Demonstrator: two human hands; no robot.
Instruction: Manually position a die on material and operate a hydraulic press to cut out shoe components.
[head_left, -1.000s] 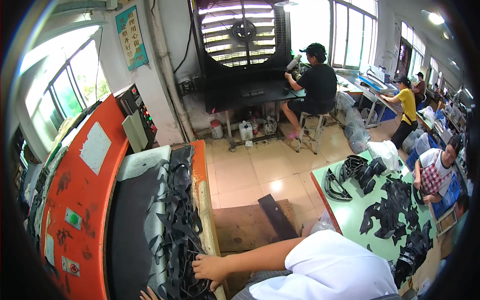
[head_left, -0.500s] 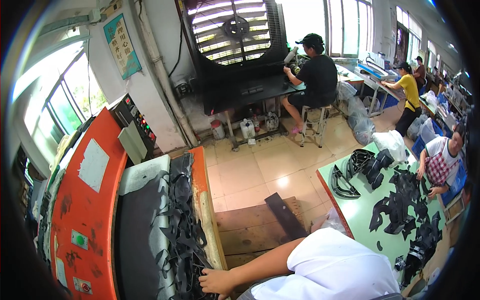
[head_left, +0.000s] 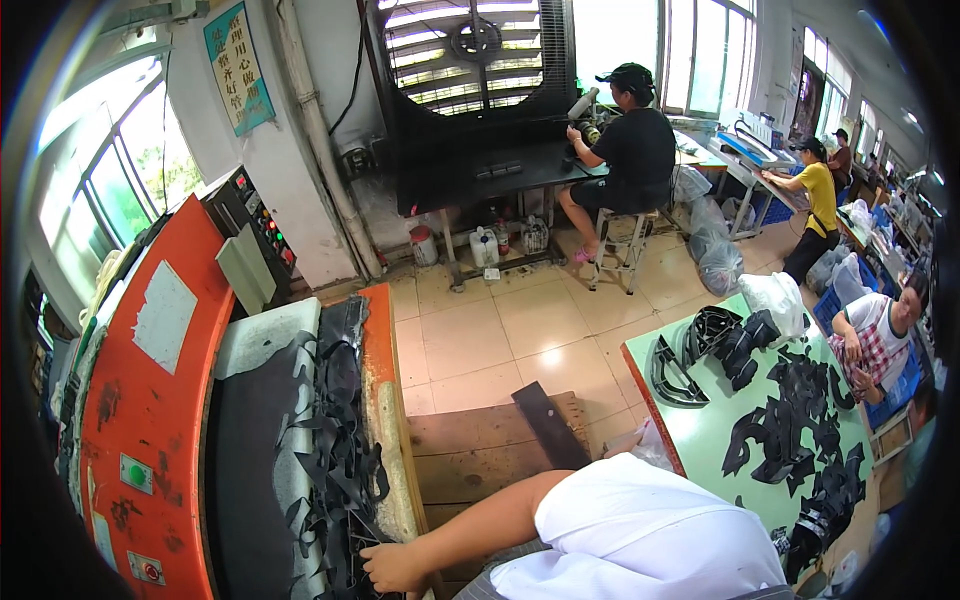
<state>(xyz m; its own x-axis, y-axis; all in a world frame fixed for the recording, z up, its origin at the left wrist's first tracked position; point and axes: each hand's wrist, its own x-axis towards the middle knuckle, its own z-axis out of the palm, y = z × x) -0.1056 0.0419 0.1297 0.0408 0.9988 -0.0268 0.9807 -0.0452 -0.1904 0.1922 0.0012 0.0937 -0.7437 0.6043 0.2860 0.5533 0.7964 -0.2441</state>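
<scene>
Reaching in from the lower middle, my right hand [head_left: 392,568] rests at the near end of a tangle of black cut scraps [head_left: 338,450]. Its fingers are bent and closed around something at the scraps' edge; thin dark edges show beside the fingertips, but what they grip cannot be made out. A white sleeve [head_left: 630,525] covers my upper arm. The scraps lie along the right side of a black sheet [head_left: 245,440] on a pale, worn pad [head_left: 270,338]. My left hand is out of view.
An orange machine [head_left: 150,385] with buttons stands at left. A wooden platform [head_left: 460,450] bears a dark bar [head_left: 550,425]. On a green table [head_left: 665,345] lie black cut pieces [head_left: 780,430] and dark curved frames [head_left: 675,375]. Other people work beyond, one seated [head_left: 630,150].
The view has shifted slightly, moving the machine and my arm left in the picture. My right hand stays at the scraps, its fingers more bunched. The person by the green table has drawn their hands back.
</scene>
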